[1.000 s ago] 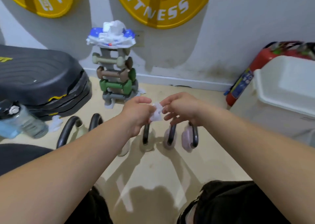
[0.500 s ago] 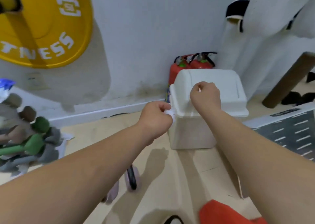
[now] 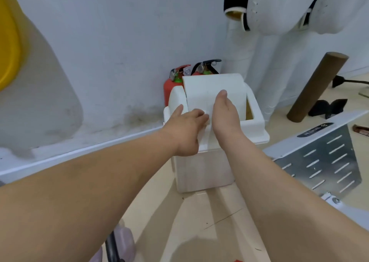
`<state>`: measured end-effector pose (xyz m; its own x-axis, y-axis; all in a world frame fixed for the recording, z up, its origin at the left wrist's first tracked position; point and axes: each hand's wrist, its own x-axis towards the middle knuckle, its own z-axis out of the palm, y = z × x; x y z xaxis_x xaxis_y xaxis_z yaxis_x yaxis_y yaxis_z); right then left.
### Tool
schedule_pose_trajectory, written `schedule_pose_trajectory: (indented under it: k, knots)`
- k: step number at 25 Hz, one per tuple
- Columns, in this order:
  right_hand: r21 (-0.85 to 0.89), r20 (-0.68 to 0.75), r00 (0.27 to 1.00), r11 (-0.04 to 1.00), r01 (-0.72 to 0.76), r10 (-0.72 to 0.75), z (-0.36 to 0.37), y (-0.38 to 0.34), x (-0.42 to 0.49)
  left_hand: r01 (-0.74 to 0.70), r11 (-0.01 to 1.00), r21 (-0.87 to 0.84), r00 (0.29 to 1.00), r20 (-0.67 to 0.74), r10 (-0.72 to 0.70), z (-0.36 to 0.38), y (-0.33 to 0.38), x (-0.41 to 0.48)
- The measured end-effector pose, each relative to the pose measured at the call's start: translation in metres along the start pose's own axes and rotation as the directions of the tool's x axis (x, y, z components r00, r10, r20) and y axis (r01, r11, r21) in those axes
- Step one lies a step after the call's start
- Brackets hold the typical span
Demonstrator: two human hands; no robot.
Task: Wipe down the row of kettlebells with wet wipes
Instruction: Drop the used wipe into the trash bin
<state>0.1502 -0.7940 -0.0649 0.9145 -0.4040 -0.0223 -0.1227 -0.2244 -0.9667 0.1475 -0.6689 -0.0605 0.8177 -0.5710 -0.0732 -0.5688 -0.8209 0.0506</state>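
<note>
Right hand now flat on bin lid, lid swung open (wipe unseen)

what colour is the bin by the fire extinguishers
The bin is white, lid included; it shows best in the head view.

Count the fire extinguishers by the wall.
2. One extinguisher shows its red body left behind the bin; the other, right of it, shows only its top above the lid. More could be hidden.
</note>
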Motion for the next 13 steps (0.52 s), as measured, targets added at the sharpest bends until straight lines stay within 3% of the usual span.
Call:
schedule_pose_trajectory:
  k: [2, 4, 7, 9, 11, 13]
  knots:
    - [-0.020, -0.020, 0.999, 0.999, 0.027, -0.028, 0.005, -0.005, -0.002, 0.036, 0.990, 0.134, 0.995, 0.089, -0.048, 0.005, 0.004, 0.008]
    - [-0.061, -0.054, 0.996, 0.996, 0.069, -0.072, 0.009, -0.009, 0.000, 0.116, 0.984, 0.135, 0.977, 0.162, -0.138, 0.000, 0.010, 0.014]
    - [-0.127, -0.082, 0.988, 0.985, 0.120, -0.131, 0.010, -0.006, 0.005, 0.114, 0.986, 0.121, 0.972, 0.192, -0.136, -0.007, 0.014, 0.015]
    - [-0.151, -0.069, 0.988, 0.980, 0.126, -0.138, 0.011, -0.004, 0.006, 0.071, 0.996, 0.061, 0.989, 0.123, -0.078, -0.005, 0.005, 0.009]
    - [-0.178, -0.017, 0.986, 0.971, 0.161, -0.167, 0.012, -0.002, 0.006, -0.013, 0.999, -0.038, 0.997, -0.076, 0.010, -0.003, -0.007, 0.003]
    - [-0.304, 0.031, 0.981, 0.933, 0.192, -0.192, 0.016, 0.000, 0.011, -0.030, 0.996, -0.082, 0.965, -0.262, 0.008, -0.005, -0.023, -0.006]
